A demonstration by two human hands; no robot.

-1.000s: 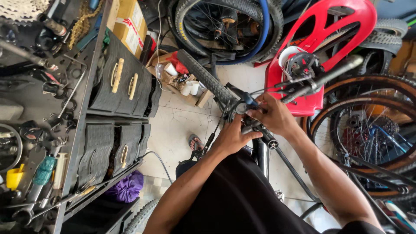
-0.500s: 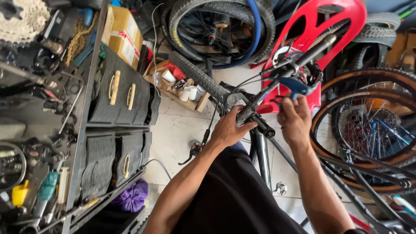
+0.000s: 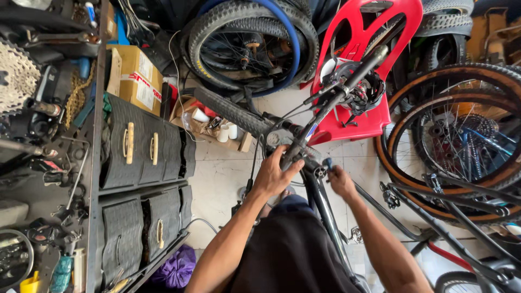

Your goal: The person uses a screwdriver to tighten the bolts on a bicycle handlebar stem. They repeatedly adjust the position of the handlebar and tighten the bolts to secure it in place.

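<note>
While the left hand (image 3: 273,174) wraps its fingers around the black handlebar (image 3: 336,97) near the stem, the right hand (image 3: 341,182) has dropped from the brake lever area, where it was half a second ago, to a small blue-tipped tool (image 3: 327,161) at the stem clamp, fingers closed narrow on it. That shift suggests the work now sits at the stem bolt, low in the centre of the head view. Around it, a red plastic chair (image 3: 374,70) stands just behind the bar, spare wheels (image 3: 255,38) lean beyond, tan-walled tyres (image 3: 450,135) crowd the right, and a dark drawer cabinet (image 3: 146,149) flanks the left.
</note>
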